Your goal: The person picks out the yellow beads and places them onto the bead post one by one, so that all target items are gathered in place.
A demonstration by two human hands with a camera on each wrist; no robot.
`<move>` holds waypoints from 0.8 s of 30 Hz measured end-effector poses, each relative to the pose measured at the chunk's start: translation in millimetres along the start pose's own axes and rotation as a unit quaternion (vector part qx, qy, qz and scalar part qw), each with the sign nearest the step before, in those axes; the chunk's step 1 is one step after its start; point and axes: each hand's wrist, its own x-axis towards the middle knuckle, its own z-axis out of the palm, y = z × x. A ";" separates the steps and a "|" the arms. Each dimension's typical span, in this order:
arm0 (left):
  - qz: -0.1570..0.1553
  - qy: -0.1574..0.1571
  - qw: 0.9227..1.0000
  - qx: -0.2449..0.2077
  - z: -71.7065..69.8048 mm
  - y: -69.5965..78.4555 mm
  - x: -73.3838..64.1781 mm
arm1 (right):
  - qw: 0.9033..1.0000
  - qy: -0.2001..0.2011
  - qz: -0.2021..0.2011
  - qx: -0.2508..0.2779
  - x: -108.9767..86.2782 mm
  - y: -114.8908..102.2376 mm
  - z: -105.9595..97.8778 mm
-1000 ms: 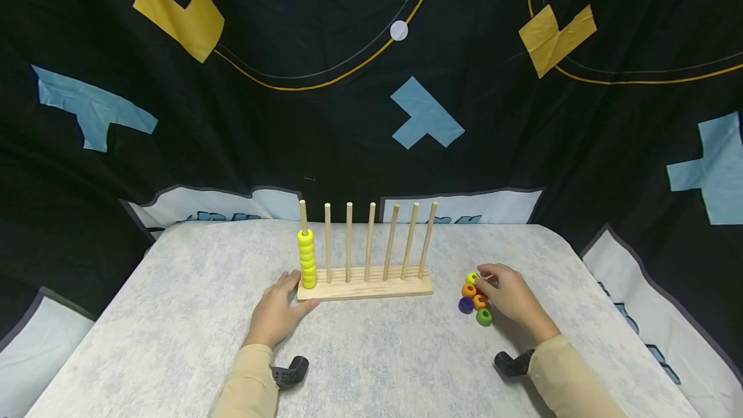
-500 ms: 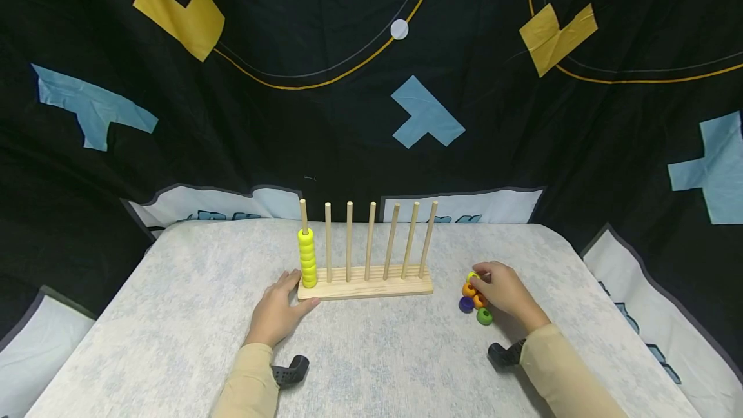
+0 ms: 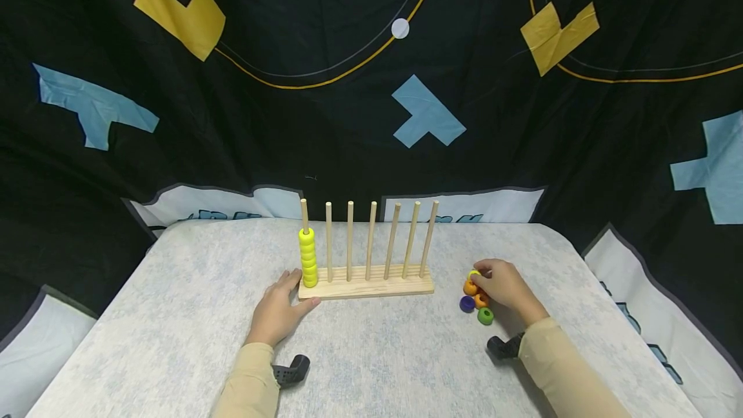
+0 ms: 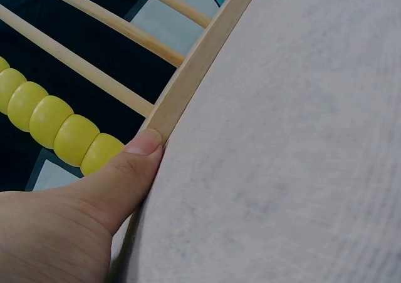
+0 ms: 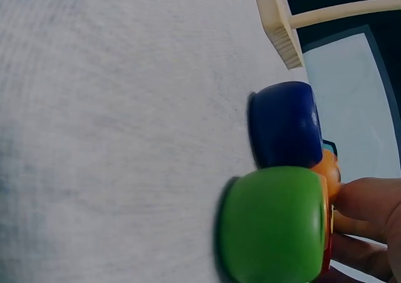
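My left hand (image 3: 277, 313) holds the left end of a wooden peg stand (image 3: 371, 286); in the left wrist view its thumb (image 4: 128, 173) presses the front edge of the base. Several yellow beads (image 3: 308, 258) are stacked on the leftmost peg. Off to the right, my right hand (image 3: 507, 286) pinches a loose yellow bead (image 3: 473, 273) at the back of a small bead cluster. Two orange beads (image 3: 481, 300), a purple bead (image 3: 467, 304) and a green bead (image 3: 485, 316) lie close beside it. A red bead (image 5: 327, 255) shows only as a sliver in the right wrist view.
The other pegs (image 3: 370, 240) stand bare. Everything rests on a pale mottled tablecloth (image 3: 383, 353). Behind the table hangs a black patterned curtain (image 3: 325, 140). Each wrist wears a black camera mount (image 3: 290, 371).
My right hand has shifted slightly left and come down over the yellow bead, its thumb and finger closing on it and covering the red bead. The left hand keeps its place.
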 end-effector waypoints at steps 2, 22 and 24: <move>-0.001 0.000 1.000 0.000 -0.1 0.2 -0.1 | 1.000 -0.003 0.004 0.001 0.6 -0.3 -1.3; -0.001 0.000 1.000 -0.006 -1.6 0.7 -1.2 | 1.000 0.019 -0.005 -0.011 3.6 0.2 3.9; -0.001 -0.001 1.000 -0.006 -1.6 0.8 -1.1 | 1.000 0.026 -0.008 -0.010 2.8 -0.4 5.0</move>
